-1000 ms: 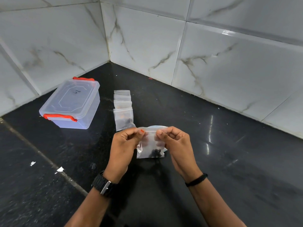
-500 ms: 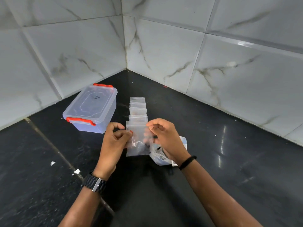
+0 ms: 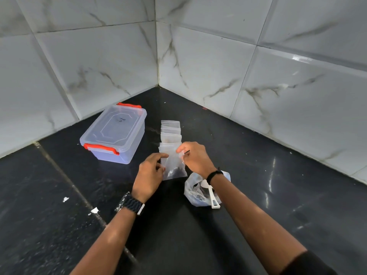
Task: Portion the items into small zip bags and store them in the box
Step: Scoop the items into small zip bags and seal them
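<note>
Setting, as I logged it from the remote station: a black stone counter [image 3: 258, 195] set into a corner of white marble-veined wall tiles [image 3: 198, 66]. Item one: a small clear zip bag [image 3: 172, 165], held upright just above the counter near the middle of the view, with a little dark material gathered at its bottom. My left hand [image 3: 150, 173] pinched the bag's left edge between thumb and fingers; my right hand [image 3: 195, 157] pinched the top right corner, fingers curled over the seal. Item two: a row of small zip bags [image 3: 170, 133] lay flat on the counter directly behind the held one, overlapping like shingles and running away towards the corner; some showed a faint dark content, though I could not count them surely. Item three: a crumpled clear plastic bag [image 3: 195, 192] lay on the counter just under my right wrist, with a white plastic spoon [image 3: 212, 197] resting in it, handle pointing towards me. Item four: a clear plastic box [image 3: 114, 133] with its lid on and red clips at both ends stood to the left of the bag row, near the left wall, apart from both hands. Worn items: a dark watch [image 3: 130, 204] on the left wrist, a thin black band [image 3: 213, 174] on the right. Small white scraps [image 3: 94, 210] lay on the counter at lower left.
</note>
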